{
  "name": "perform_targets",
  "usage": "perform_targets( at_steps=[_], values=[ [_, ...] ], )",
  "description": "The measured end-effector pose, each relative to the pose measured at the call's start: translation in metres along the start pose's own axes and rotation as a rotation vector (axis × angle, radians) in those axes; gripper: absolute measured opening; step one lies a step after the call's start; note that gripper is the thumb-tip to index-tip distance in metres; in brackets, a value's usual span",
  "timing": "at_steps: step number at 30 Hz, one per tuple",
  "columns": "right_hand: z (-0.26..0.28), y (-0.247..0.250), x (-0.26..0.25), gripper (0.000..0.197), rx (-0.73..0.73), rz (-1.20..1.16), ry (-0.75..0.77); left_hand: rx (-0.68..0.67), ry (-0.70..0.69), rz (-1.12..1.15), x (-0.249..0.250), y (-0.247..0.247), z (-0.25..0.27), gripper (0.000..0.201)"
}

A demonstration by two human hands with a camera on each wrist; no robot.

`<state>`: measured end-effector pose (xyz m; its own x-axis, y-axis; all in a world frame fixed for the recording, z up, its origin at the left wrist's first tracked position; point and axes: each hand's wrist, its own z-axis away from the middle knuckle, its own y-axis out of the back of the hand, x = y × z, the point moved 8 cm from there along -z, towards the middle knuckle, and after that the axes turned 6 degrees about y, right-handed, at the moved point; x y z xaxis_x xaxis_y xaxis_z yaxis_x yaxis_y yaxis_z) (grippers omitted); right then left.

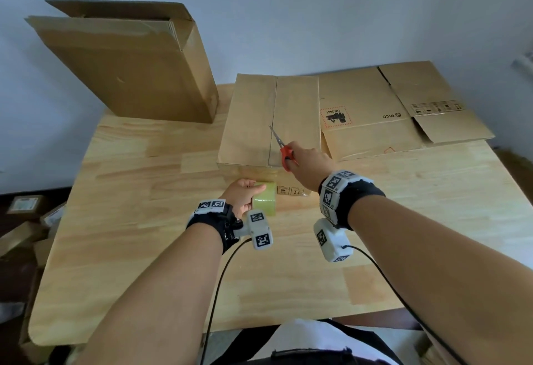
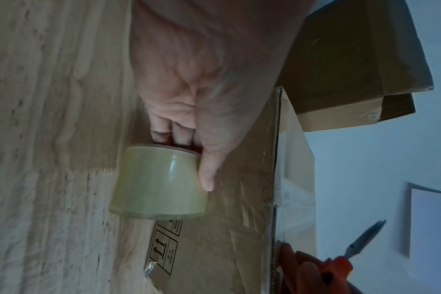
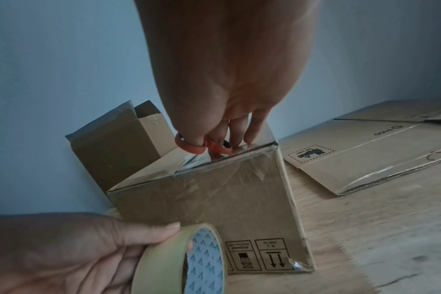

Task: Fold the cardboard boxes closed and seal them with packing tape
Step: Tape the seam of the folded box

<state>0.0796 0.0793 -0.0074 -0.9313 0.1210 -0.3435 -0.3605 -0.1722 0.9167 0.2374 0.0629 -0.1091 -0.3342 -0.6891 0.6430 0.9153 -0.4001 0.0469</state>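
The closed box [image 1: 271,122] sits in the middle of the table [image 1: 144,249], flaps folded flat with clear tape along the top seam. The left hand [image 1: 242,196] holds the tape roll [image 1: 264,199] low against the box's near face, thumb laid along the outside of the roll and fingers tucked into its core. The right hand [image 1: 310,163] is at the near top edge with thumb and fingers hooked through the red handles of the scissors [image 1: 281,145], blades pointing away over the lid, apparently together.

This looks like the cutting step: the strip comes over the edge and down the front, and it wants trimming. To do it well, the left hand should pull the roll down so the tape is taut, and the scissors need turning so the blades cross the strip just above the roll. Slack tape will crumple and stick to the blades. Afterwards, press the loose end flat on the cardboard. A flattened box [image 1: 403,108] waits just beside, to the right.
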Motion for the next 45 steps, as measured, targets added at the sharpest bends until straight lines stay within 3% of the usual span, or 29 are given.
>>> perform_targets(
  at_steps=[5,17,23,28,31,33,37,41,43,45],
  values=[
    [-0.005,0.0,0.002,0.028,0.016,0.023,-0.017,0.002,0.028,-0.073,0.004,0.0,-0.001,0.033],
    [-0.001,0.002,-0.001,0.028,0.042,0.044,-0.038,0.038,0.088,-0.316,0.02,0.002,0.009,0.041],
    [0.0,0.0,-0.003,0.027,0.051,0.042,-0.033,0.018,0.099,-0.281,0.016,-0.001,0.009,0.029],
    [0.0,-0.003,-0.004,0.028,0.056,0.016,-0.039,0.081,0.013,-0.283,0.016,-0.001,0.001,0.009],
    [-0.001,-0.003,-0.003,0.027,0.06,-0.007,-0.039,0.066,0.02,-0.276,0.017,0.0,0.002,0.028],
    [-0.001,-0.001,0.0,0.028,0.063,-0.032,-0.055,0.032,-0.029,-0.219,0.017,-0.002,0.005,0.028],
    [0.001,0.005,0.008,0.03,0.036,-0.252,-0.06,0.005,-0.051,0.032,-0.006,-0.004,0.003,0.004],
    [0.006,0.025,0.018,0.029,0.135,-0.673,-0.038,0.003,-0.074,0.089,-0.011,-0.006,0.001,0.004],
    [0.011,0.024,0.018,0.027,0.035,-0.676,-0.026,-0.012,-0.082,0.103,-0.01,-0.006,-0.002,0.002],
    [0.017,0.007,0.016,0.021,-0.196,-0.639,-0.037,-0.015,-0.088,0.102,-0.009,-0.003,-0.003,0.003]
  ],
)
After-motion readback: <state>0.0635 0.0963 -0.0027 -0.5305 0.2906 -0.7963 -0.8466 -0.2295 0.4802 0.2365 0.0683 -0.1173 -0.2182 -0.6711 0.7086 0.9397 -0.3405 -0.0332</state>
